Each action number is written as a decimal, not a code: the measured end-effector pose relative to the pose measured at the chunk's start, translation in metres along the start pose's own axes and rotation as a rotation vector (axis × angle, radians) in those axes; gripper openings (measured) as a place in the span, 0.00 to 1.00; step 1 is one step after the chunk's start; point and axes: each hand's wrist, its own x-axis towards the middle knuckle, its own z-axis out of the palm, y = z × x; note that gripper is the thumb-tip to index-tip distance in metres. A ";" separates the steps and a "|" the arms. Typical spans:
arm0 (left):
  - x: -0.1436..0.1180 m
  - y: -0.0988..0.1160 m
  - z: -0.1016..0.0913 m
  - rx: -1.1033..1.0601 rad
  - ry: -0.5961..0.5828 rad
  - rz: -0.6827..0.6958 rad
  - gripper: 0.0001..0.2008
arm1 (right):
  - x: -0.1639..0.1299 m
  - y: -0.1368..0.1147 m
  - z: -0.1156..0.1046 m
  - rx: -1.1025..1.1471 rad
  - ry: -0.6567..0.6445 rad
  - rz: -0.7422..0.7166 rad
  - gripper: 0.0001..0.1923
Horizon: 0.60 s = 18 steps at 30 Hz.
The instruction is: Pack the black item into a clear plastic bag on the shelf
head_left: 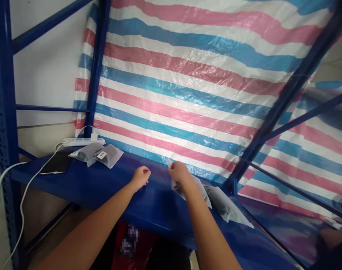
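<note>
Right fingers (172,169) pinching a cloudy, see-through plastic bag (201,189), dark item (178,190) inside; left fingers (146,173) curled in a loose, empty-looking fist.

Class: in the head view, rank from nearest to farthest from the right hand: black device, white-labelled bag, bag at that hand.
1. Bag at the right hand: touching.
2. White-labelled bag: toward the left.
3. Black device: far left.

Translucent bag (202,191) in the right hand (178,172); left hand (140,176) in a loose curl above the blue shelf (159,210)
</note>
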 end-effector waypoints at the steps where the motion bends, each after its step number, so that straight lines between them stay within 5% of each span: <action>1: 0.000 -0.001 0.000 0.000 0.000 0.004 0.04 | 0.000 -0.007 0.012 -0.013 -0.044 -0.020 0.09; 7: 0.002 -0.005 0.003 -0.009 -0.019 0.034 0.03 | -0.016 -0.009 0.086 -0.105 -0.052 -0.203 0.13; 13: 0.001 -0.004 0.000 0.043 -0.039 0.030 0.04 | -0.001 0.038 0.090 -0.126 -0.067 -0.251 0.11; 18: 0.000 -0.004 0.000 0.063 -0.060 0.033 0.04 | 0.006 0.061 0.097 -0.176 -0.006 -0.091 0.14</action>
